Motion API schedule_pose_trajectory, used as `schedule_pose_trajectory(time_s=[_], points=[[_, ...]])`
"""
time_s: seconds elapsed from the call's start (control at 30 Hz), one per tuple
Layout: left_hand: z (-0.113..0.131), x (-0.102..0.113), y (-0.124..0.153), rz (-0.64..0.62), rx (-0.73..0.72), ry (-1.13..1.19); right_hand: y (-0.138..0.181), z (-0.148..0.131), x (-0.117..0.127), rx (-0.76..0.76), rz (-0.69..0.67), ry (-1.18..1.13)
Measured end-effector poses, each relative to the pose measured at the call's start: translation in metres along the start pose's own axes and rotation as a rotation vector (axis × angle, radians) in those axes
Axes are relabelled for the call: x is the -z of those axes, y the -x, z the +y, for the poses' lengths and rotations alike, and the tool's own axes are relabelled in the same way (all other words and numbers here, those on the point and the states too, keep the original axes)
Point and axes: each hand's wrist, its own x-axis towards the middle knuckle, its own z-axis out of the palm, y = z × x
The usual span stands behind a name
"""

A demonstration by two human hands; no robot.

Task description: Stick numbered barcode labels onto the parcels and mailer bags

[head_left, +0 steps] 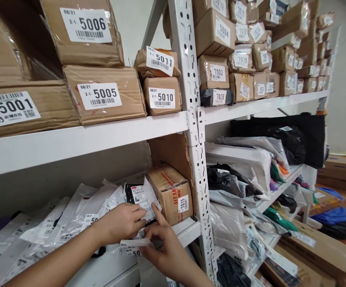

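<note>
A black mailing bag (128, 192) with a white shipping label (141, 196) leans on the lower shelf, next to a carton. My left hand (125, 221) has its fingers curled closed at the front of this bag; the fingertips' exact grip is partly hidden. From the right, my right hand (165, 245) reaches in, its index finger stretched against the bag's label side. Between its thumb and curled fingers is a strip of number stickers (132, 248), printed with 08/21 and a partly covered number starting with 50.
Several pale mailing bags (80, 203) lean in a row to the left. The taped carton (173, 195) marked 7015 stands right of the hands. Above, a white shelf beam (86, 139) carries numbered boxes. A perforated upright post (195, 139) separates the bays; more parcels (238, 159) fill the right bay.
</note>
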Motion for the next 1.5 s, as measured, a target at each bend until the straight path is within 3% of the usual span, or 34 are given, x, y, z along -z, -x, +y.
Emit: schedule_pose_trajectory(time_s=[0.2, 0.27, 0.43, 0.67, 1.07, 1.23, 1.5], points=[[-0.012, 0.022, -0.006, -0.233, 0.356, 0.511, -0.007, 0.019, -0.008, -0.039, 0.030, -0.499], [-0.017, 0.026, -0.013, -0.267, 0.414, 0.549, -0.010, 0.024, -0.013, -0.105, 0.059, -0.612], [-0.026, 0.030, -0.032, -0.331, 0.483, 0.594, -0.012, 0.022, -0.020, -0.250, 0.112, -0.692], [-0.031, 0.025, -0.030, -0.394, 0.482, 0.662, -0.012, 0.017, -0.020, -0.253, 0.161, -0.673], [-0.022, 0.024, -0.030, -0.324, 0.457, 0.408, -0.030, 0.020, -0.012, -0.241, 0.315, -0.250], [-0.017, 0.019, -0.037, -0.354, 0.428, 0.272, -0.032, 0.020, -0.017, -0.227, 0.417, -0.193], [-0.003, 0.006, -0.045, -0.364, 0.400, 0.127, -0.023, 0.022, -0.017, -0.397, 0.198, -0.453]])
